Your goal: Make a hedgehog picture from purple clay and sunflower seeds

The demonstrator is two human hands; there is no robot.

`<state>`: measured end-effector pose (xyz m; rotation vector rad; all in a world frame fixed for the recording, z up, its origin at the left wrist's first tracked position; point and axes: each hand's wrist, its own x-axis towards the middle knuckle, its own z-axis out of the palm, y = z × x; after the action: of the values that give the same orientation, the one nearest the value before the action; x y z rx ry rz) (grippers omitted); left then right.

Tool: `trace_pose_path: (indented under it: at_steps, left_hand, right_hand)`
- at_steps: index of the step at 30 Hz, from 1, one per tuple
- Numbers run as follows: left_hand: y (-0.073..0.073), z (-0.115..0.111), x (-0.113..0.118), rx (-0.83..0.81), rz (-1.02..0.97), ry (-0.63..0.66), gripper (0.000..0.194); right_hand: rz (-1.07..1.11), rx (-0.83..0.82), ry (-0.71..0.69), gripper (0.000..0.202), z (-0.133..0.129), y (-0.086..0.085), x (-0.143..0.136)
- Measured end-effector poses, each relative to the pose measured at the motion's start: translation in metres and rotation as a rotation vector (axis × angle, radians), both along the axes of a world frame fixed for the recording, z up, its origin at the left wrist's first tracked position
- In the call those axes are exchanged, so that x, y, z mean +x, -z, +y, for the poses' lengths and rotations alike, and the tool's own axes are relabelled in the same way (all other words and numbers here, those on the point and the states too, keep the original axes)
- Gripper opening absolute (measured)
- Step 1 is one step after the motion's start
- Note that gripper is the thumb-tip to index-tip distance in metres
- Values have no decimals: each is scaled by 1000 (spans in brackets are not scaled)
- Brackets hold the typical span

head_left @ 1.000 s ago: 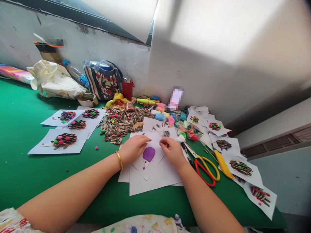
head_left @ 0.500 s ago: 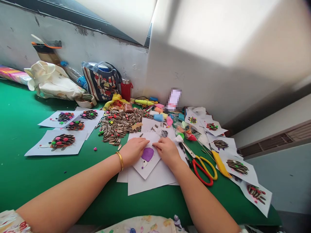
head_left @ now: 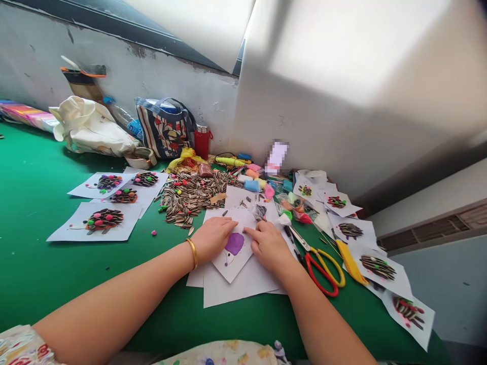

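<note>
A sheet of white paper (head_left: pixel 233 271) bears a flat purple clay shape (head_left: pixel 235 243) with a small drawn face and a dark dot at its lower end. My left hand (head_left: pixel 216 236) lies on the sheet's left side, fingers stretched out beside the purple clay. From the other side my right hand (head_left: pixel 269 247) touches the paper with its index finger extended and the other fingers curled. A small dark bit shows at that fingertip; its kind is too small to tell. More white sheets (head_left: pixel 236 294) lie underneath.
Behind my hands is a pile of sunflower seeds (head_left: pixel 194 195) on the green table (head_left: pixel 160 314). Scissors (head_left: pixel 323 268), a yellow utility knife (head_left: pixel 350 261) and clay packets (head_left: pixel 300 210) lie to the right. Finished seed hedgehog pictures (head_left: pixel 102 219) flank both sides; bags (head_left: pixel 165 126) stand behind.
My right hand has gone from thumb and fingers drawn together to the index finger extended onto the paper. My left hand stays on the sheet. The whole view has shifted slightly.
</note>
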<state>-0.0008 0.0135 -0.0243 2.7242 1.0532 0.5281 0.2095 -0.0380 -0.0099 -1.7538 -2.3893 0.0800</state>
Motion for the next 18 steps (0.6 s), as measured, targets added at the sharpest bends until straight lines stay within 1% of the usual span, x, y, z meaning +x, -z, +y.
trace_pose_path:
  at_steps: [3, 8, 10, 13, 15, 18]
  left_hand:
    - [0, 0, 0, -6, -2, -9, 37]
    - [1, 1, 0, -11, 8, -6, 38]
    - [2, 1, 0, -9, 3, -5, 38]
    - [2, 1, 0, -8, -9, -9, 38]
    - [1, 1, 0, -9, -12, -5, 37]
    - [0, 0, 0, -14, -10, -1, 37]
  right_hand:
    - [-1, -9, 5, 47, -1, 0, -1]
    - [10, -13, 10, 52, 7, 0, -4]
    - [35, -8, 19, 52, 6, 0, -1]
    - [51, -5, -14, 49, 2, -1, 3]
    - [36, -2, -38, 48, 1, 0, 2]
    - [8, 17, -20, 51, 5, 2, -4]
